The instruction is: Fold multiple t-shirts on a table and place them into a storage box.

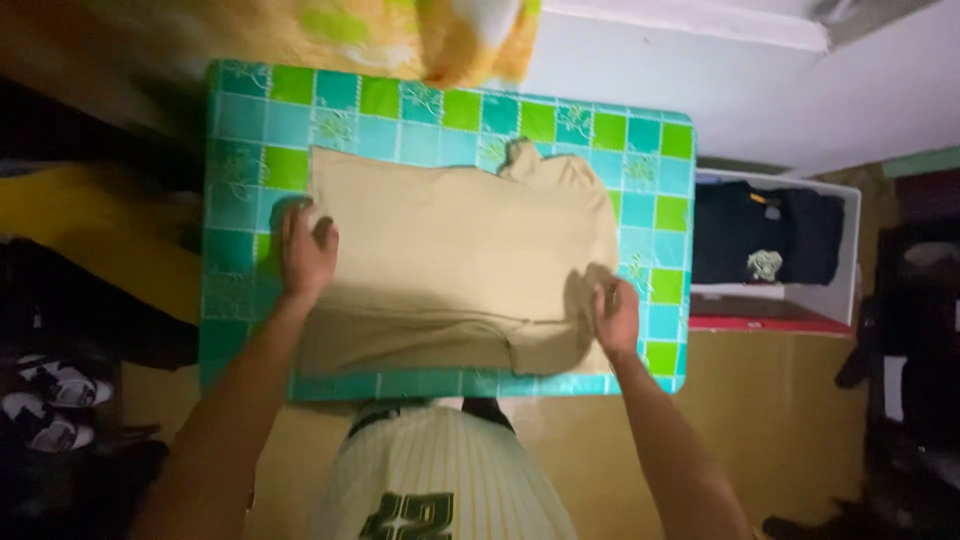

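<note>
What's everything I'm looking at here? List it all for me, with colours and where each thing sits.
Shirt: one, beige, spread flat on the table, partly folded.
Table: one, covered in teal and green checked cloth, centre.
Box: one, white, right of the table.
Dark garments: black, folded inside the box.
Patterned fabric: yellow and green, beyond the table's far edge.
Shoes: black and white, floor at left.
Left hand: pressing the shirt's left edge.
Right hand: on the shirt's right near corner.
</note>
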